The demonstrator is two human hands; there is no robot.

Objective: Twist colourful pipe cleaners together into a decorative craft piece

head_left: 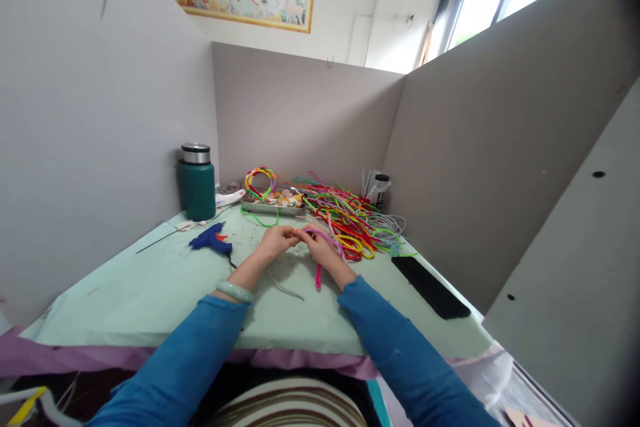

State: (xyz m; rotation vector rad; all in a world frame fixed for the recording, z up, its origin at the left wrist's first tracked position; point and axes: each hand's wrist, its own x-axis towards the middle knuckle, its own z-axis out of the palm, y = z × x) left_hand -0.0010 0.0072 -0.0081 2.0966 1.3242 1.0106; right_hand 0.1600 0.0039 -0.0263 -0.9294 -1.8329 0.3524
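Observation:
My left hand [277, 241] and my right hand [323, 250] meet over the middle of the table, thumbs and fingers pinched together. Between them is a purple-pink pipe cleaner [319, 233], which curves back over my right hand. A magenta end [319, 277] hangs below my right palm; whether it belongs to the same piece I cannot tell. The exact spot my fingertips grip is partly hidden. Just beyond my right hand lies a tangled heap of coloured pipe cleaners [345, 210]. Left of my left hand rests a blue glue gun [213, 238] with a red trigger.
A metal tray [273, 209] of small pieces stands at the back, with a multicoloured ring [261, 183] on it. A green bottle [197, 183] is at the left, a black phone-like slab [430, 287] at the right. Grey partitions [310, 107] enclose the table.

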